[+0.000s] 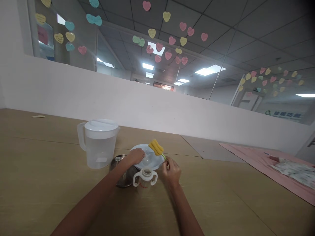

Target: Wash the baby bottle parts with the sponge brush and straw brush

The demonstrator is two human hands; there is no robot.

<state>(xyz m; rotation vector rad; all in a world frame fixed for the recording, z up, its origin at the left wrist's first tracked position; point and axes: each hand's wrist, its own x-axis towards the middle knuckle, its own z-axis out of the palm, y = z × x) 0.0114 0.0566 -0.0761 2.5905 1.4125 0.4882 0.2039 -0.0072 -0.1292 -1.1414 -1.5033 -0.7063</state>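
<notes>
My right hand [171,171] is closed around the thin green handle of a yellow sponge bottle brush [156,147], its head raised over the right side of a pale basin [157,165]. My left hand [137,155] reaches over the basin's left side with its fingers curled down. Something clear shows beside those fingers, too faint to name. In front of the basin stands an uncapped clear baby bottle [144,184] with two white handles. Under my left forearm is a round metal tray [123,182], partly covered, with a small clear piece [118,159] on it.
A lidded translucent pitcher [99,147] stands to the left on the brown tabletop [49,183]. Behind runs a white wall [123,105] below windows with heart-shaped notes. A pink cloth [248,157] with a patterned white cloth [295,172] lies at right.
</notes>
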